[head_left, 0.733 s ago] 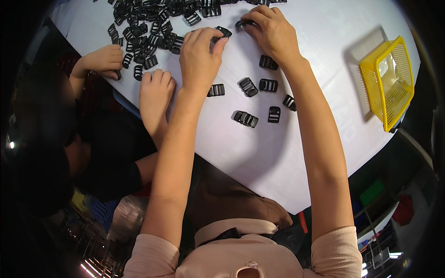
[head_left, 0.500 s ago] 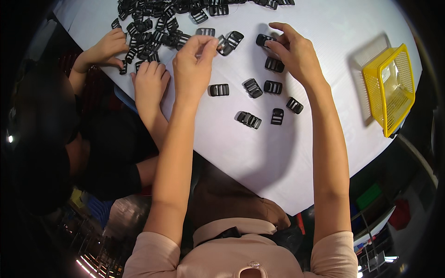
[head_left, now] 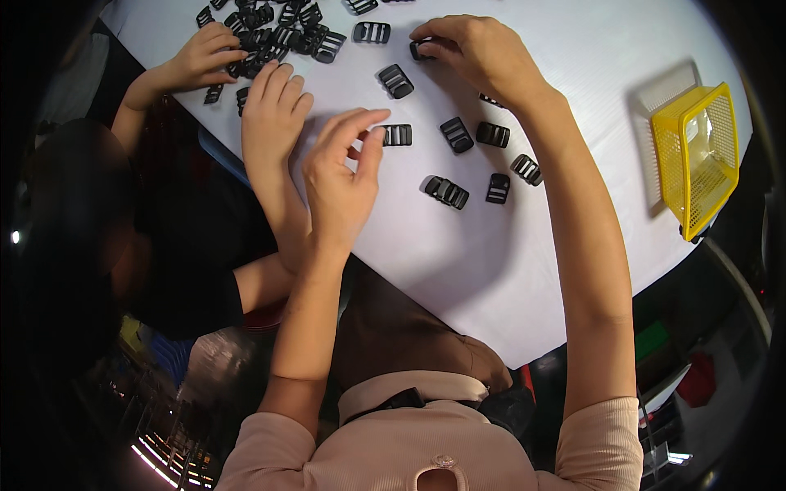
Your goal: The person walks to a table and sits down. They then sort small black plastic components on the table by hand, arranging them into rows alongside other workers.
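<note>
My left hand (head_left: 344,168) hovers over the white table with thumb and forefinger apart and nothing between them. Its fingertips are close beside a black plastic strap buckle (head_left: 399,135) lying flat. Farther away, my right hand (head_left: 487,61) has thumb and fingers closed around another black buckle (head_left: 420,51), mostly hidden by the fingers. Between the hands lies a single buckle (head_left: 396,82). Nearer me are several loose ones, among them a buckle (head_left: 456,135), a darker buckle (head_left: 493,134) and what looks like a joined buckle (head_left: 446,192). One buckle (head_left: 490,100) is partly covered by my right wrist.
A heap of black buckles (head_left: 282,37) spreads across the far left. A co-worker's hands, one hand (head_left: 205,59) and another hand (head_left: 274,106), are at its edge, close to my left forearm. At the right edge stands a yellow mesh basket (head_left: 667,155), tipped on its side.
My left hand has opened and drawn back toward me from near the heap, leaving a buckle lying there. My right hand has moved left and away onto a different buckle. The view has shifted slightly.
</note>
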A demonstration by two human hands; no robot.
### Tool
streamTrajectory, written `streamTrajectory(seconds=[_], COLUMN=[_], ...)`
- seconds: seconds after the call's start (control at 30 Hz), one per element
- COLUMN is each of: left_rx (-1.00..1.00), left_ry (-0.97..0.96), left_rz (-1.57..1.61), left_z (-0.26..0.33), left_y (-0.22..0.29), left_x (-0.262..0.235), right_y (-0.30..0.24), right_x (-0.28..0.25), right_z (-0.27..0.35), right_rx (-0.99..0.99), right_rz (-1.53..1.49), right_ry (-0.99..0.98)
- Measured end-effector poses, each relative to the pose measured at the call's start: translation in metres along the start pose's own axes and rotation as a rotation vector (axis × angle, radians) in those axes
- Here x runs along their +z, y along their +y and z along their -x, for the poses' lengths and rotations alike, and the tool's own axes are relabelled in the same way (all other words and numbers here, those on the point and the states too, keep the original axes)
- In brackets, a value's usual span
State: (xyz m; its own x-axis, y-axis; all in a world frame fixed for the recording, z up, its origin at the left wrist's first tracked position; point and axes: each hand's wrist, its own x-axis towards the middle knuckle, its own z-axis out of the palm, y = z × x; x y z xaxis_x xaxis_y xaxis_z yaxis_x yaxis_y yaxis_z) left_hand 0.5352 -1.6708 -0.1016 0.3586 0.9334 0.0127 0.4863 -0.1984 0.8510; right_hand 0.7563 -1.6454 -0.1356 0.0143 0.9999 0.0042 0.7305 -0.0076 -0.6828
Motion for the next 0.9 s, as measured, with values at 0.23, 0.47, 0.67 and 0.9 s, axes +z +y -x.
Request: streamTrajectory(seconds=[0.23,0.47,0.67,0.9], left_rx=[0.236,0.273,0.221,0.287], left_ry=[-0.391,-0.399,-0.17,0.131], left_rz=[-0.17,-0.225,-0.408,-0.408], left_z=[0.054,0.053,0.055,0.063], left_y=[0.0,-0.011,-0.024,-0.041], left_x=[0.015,0.021,0.002,0.007], right_y=[-0.025,-0.069,-0.073,-0.079], right_x=[-0.012,0.029,0.042,0.045], right_z=[0.041,0.158,0.167,0.181], right_rx=[0.049,0.261,0.29,0.478], right_rz=[0.118,-0.002,0.056,0.155], right_ry=[0.318,0.148,0.243,0.449])
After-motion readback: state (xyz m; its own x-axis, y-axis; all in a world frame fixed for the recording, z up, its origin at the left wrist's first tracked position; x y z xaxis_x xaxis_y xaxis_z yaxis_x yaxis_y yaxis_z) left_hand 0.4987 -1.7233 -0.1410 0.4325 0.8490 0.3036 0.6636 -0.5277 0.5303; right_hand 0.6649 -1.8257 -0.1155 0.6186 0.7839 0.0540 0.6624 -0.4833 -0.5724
